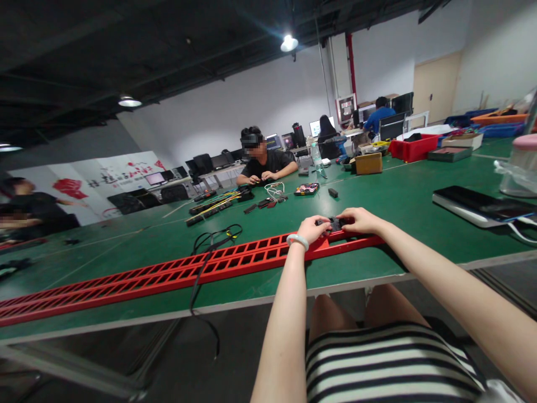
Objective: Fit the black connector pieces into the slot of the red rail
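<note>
Both my hands rest on the green table point(398, 201), just above the right end of a long red slotted rail point(176, 271). My left hand point(311, 228) is curled, with a pale bracelet on the wrist. My right hand point(358, 220) is also curled. Between them they grip a small black part point(334, 224), held over the rail's end. What the part is I cannot make out.
A black cable point(210, 246) crosses the rail and hangs off the table edge. A phone on a white book point(482, 207) lies right. Across the table a seated person point(264, 165) handles black parts and wires point(218, 204). A red bin point(413, 148) and boxes stand at back.
</note>
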A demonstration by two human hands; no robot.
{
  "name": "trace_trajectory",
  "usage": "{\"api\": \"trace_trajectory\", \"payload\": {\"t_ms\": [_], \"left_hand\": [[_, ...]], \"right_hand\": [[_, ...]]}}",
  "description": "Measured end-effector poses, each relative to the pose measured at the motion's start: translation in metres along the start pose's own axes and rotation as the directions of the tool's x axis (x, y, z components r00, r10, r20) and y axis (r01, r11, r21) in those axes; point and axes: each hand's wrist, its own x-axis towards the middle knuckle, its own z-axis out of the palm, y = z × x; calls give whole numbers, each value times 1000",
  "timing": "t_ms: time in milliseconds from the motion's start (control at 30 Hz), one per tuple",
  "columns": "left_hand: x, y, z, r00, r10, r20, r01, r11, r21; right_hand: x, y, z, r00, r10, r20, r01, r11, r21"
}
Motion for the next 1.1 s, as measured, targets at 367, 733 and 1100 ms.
{"api": "trace_trajectory", "payload": {"t_ms": [367,733,1100], "left_hand": [[-1,3,0,1000,-12,-7,12,1000,-24],[-1,1,0,1000,0,-8,0,1000,-9],[-2,3,0,1000,-3,-5,3,1000,-15]], "right_hand": [[-1,-2,-3,999,32,31,-33,999,40],[1,3,-4,996,-40,83,38,999,31],[2,4,-3,994,-66,88,66,998,4]]}}
